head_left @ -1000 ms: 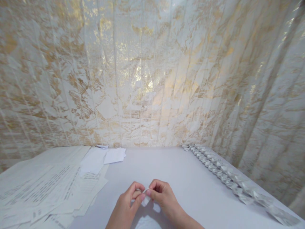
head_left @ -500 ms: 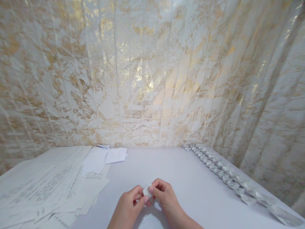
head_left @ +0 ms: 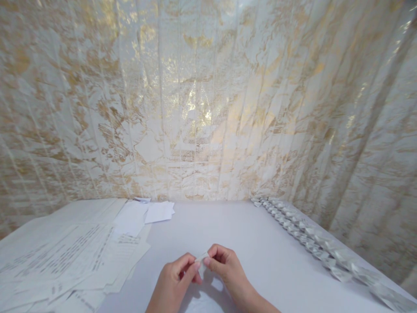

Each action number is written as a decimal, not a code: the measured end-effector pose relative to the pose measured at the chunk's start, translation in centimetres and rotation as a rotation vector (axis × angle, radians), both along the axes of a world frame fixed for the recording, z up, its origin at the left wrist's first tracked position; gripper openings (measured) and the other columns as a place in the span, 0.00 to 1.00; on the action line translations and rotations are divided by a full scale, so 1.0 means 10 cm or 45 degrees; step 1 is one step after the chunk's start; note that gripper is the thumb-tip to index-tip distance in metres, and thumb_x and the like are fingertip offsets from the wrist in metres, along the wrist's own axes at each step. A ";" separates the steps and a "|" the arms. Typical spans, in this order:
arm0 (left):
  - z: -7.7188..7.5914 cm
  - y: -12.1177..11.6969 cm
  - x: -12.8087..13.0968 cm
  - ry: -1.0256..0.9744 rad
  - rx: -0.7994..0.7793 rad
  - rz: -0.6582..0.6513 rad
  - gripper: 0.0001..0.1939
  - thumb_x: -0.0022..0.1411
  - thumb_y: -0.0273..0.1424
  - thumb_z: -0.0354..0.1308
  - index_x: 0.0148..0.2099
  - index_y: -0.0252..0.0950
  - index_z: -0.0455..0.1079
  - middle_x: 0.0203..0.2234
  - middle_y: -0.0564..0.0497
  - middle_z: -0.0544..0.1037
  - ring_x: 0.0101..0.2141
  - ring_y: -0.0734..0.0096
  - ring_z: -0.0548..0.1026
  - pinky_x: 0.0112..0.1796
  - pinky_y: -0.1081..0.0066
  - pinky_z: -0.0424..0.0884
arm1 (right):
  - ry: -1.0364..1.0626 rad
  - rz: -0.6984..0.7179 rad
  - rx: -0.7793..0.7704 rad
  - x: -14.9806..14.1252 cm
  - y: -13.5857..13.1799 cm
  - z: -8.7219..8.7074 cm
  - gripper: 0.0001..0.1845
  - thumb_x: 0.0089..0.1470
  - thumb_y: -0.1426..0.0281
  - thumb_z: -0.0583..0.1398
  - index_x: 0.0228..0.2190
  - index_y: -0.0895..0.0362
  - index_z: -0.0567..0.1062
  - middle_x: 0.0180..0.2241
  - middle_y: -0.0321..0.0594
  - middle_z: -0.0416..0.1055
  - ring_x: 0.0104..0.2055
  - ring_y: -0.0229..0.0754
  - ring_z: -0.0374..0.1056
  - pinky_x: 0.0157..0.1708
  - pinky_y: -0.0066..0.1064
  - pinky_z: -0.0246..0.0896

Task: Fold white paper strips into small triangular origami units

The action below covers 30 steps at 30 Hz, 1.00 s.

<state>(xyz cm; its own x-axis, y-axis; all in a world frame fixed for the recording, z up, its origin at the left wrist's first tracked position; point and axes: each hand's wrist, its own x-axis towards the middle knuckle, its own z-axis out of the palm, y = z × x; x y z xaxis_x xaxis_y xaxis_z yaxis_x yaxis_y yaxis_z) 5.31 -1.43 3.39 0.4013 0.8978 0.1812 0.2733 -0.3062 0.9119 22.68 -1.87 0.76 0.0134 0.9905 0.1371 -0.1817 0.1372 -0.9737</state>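
A small folded piece of white paper (head_left: pixel 202 259) is held up between my hands, just above the white tabletop, low in the middle of the view. My left hand (head_left: pixel 177 277) pinches its left end between thumb and fingers. At the paper's right end, my right hand (head_left: pixel 228 269) has thumb and forefinger closed on it. The fingertips cover part of the paper, so its full shape is hidden. Beneath the hands their shadows fall on the table (head_left: pixel 208 230), where a pale crumpled-looking patch shows at the bottom edge.
Printed sheets (head_left: pixel 71 256) lie in a spread pile on the left. Small blank white papers (head_left: pixel 159 211) sit at the back beside them. Rows of folded paper pieces (head_left: pixel 306 237) line the right edge. A gold-patterned curtain (head_left: pixel 195 108) hangs behind the table.
The paper has turned between my fingers and now shows a narrower edge. My left fingertips have shifted slightly up and left; my right hand has barely moved.
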 end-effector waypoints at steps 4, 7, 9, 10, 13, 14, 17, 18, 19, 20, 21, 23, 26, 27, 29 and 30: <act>0.04 -0.04 -0.01 -0.063 0.022 -0.024 0.23 0.68 0.47 0.50 0.26 0.40 0.71 0.21 0.54 0.76 0.26 0.66 0.70 0.32 0.69 0.62 | -0.068 0.001 0.039 0.01 -0.01 0.07 0.27 0.40 0.47 0.72 0.19 0.56 0.72 0.18 0.29 0.62 0.22 0.34 0.52 0.26 0.29 0.46; -0.01 0.00 -0.01 -0.119 -0.019 -0.053 0.22 0.68 0.48 0.50 0.32 0.38 0.74 0.21 0.53 0.77 0.27 0.65 0.73 0.34 0.68 0.65 | -0.143 -0.073 0.142 0.03 -0.05 0.15 0.22 0.45 0.53 0.71 0.20 0.56 0.72 0.21 0.31 0.63 0.25 0.37 0.54 0.28 0.30 0.49; -0.05 0.03 0.00 -0.218 -0.109 -0.102 0.23 0.67 0.51 0.52 0.44 0.37 0.75 0.26 0.50 0.81 0.30 0.63 0.76 0.34 0.68 0.68 | -0.215 -0.136 0.262 0.04 -0.09 0.21 0.15 0.48 0.60 0.70 0.22 0.55 0.75 0.25 0.34 0.65 0.28 0.40 0.58 0.32 0.32 0.53; -0.06 0.04 0.01 -0.278 -0.160 -0.120 0.25 0.65 0.52 0.53 0.49 0.37 0.74 0.28 0.49 0.82 0.32 0.62 0.77 0.35 0.68 0.69 | -0.270 -0.156 0.333 0.05 -0.12 0.23 0.10 0.50 0.64 0.69 0.23 0.54 0.76 0.27 0.35 0.65 0.31 0.41 0.59 0.34 0.32 0.54; -0.07 0.06 0.02 -0.389 -0.247 -0.097 0.27 0.60 0.54 0.60 0.49 0.37 0.75 0.32 0.48 0.83 0.34 0.62 0.77 0.36 0.68 0.70 | -0.451 -0.175 0.508 0.04 -0.17 0.28 0.06 0.51 0.75 0.63 0.28 0.52 0.79 0.30 0.36 0.66 0.35 0.44 0.63 0.37 0.33 0.56; -0.06 0.07 0.03 -0.390 -0.244 -0.068 0.25 0.59 0.54 0.62 0.46 0.37 0.76 0.32 0.48 0.82 0.34 0.63 0.77 0.37 0.68 0.70 | -0.491 -0.177 0.536 0.04 -0.17 0.28 0.08 0.52 0.76 0.61 0.29 0.52 0.79 0.31 0.37 0.66 0.36 0.44 0.63 0.38 0.32 0.56; -0.05 0.08 0.03 -0.413 -0.242 -0.008 0.23 0.57 0.51 0.64 0.44 0.38 0.77 0.33 0.49 0.82 0.35 0.62 0.76 0.39 0.67 0.70 | -0.481 -0.137 0.501 0.04 -0.16 0.25 0.09 0.53 0.75 0.60 0.33 0.52 0.80 0.36 0.39 0.68 0.38 0.44 0.64 0.38 0.33 0.57; -0.05 0.09 0.02 -0.422 -0.241 0.000 0.23 0.57 0.51 0.65 0.45 0.38 0.76 0.33 0.49 0.81 0.36 0.62 0.77 0.39 0.67 0.70 | -0.448 -0.108 0.459 0.05 -0.15 0.23 0.08 0.53 0.73 0.61 0.34 0.52 0.80 0.36 0.40 0.69 0.38 0.44 0.65 0.39 0.33 0.57; -0.05 0.10 0.02 -0.427 -0.235 0.005 0.23 0.56 0.50 0.65 0.45 0.38 0.76 0.33 0.50 0.81 0.36 0.61 0.76 0.39 0.67 0.70 | -0.408 -0.076 0.408 0.05 -0.13 0.22 0.08 0.54 0.71 0.62 0.36 0.52 0.80 0.37 0.40 0.71 0.38 0.45 0.65 0.39 0.34 0.57; -0.05 0.11 0.01 -0.425 -0.226 0.005 0.23 0.56 0.49 0.65 0.45 0.38 0.75 0.32 0.50 0.80 0.36 0.61 0.76 0.39 0.67 0.70 | -0.366 -0.047 0.353 0.06 -0.12 0.20 0.07 0.54 0.68 0.63 0.37 0.52 0.80 0.36 0.40 0.72 0.37 0.45 0.65 0.39 0.34 0.57; -0.06 0.12 0.01 -0.419 -0.215 0.006 0.22 0.56 0.48 0.65 0.45 0.37 0.75 0.32 0.51 0.79 0.36 0.61 0.76 0.39 0.67 0.70 | -0.326 -0.027 0.300 0.06 -0.11 0.18 0.08 0.55 0.65 0.64 0.37 0.52 0.80 0.34 0.39 0.72 0.36 0.44 0.65 0.39 0.34 0.57; -0.07 0.14 -0.01 -0.400 -0.192 0.010 0.20 0.56 0.46 0.65 0.44 0.37 0.75 0.31 0.51 0.78 0.35 0.62 0.76 0.39 0.67 0.69 | -0.277 -0.008 0.243 0.07 -0.10 0.15 0.11 0.54 0.60 0.67 0.36 0.53 0.80 0.32 0.38 0.73 0.34 0.44 0.64 0.38 0.35 0.57; -0.09 0.14 -0.02 -0.353 -0.154 0.006 0.17 0.57 0.44 0.63 0.43 0.37 0.75 0.30 0.52 0.77 0.35 0.62 0.75 0.38 0.67 0.68 | -0.248 -0.008 0.272 0.08 -0.08 0.12 0.14 0.52 0.56 0.69 0.33 0.54 0.81 0.32 0.38 0.73 0.34 0.43 0.64 0.38 0.34 0.56; -0.09 0.14 -0.03 -0.334 -0.139 0.006 0.17 0.58 0.44 0.63 0.43 0.37 0.75 0.30 0.52 0.77 0.35 0.62 0.75 0.39 0.67 0.68 | -0.234 -0.009 0.286 0.08 -0.08 0.11 0.15 0.51 0.55 0.69 0.32 0.54 0.81 0.32 0.38 0.73 0.34 0.43 0.64 0.38 0.34 0.56; -0.08 0.13 -0.03 -0.298 -0.100 0.008 0.15 0.59 0.43 0.62 0.42 0.38 0.75 0.31 0.52 0.77 0.35 0.62 0.74 0.39 0.66 0.67 | -0.190 -0.012 0.290 0.08 -0.06 0.09 0.17 0.50 0.53 0.70 0.29 0.54 0.81 0.31 0.39 0.72 0.35 0.43 0.64 0.37 0.34 0.56; -0.08 0.12 -0.04 -0.282 -0.077 0.010 0.14 0.59 0.43 0.62 0.41 0.39 0.75 0.31 0.52 0.77 0.35 0.62 0.74 0.40 0.66 0.67 | -0.171 -0.013 0.286 0.07 -0.06 0.09 0.17 0.50 0.53 0.70 0.28 0.55 0.81 0.31 0.38 0.72 0.34 0.43 0.64 0.37 0.33 0.56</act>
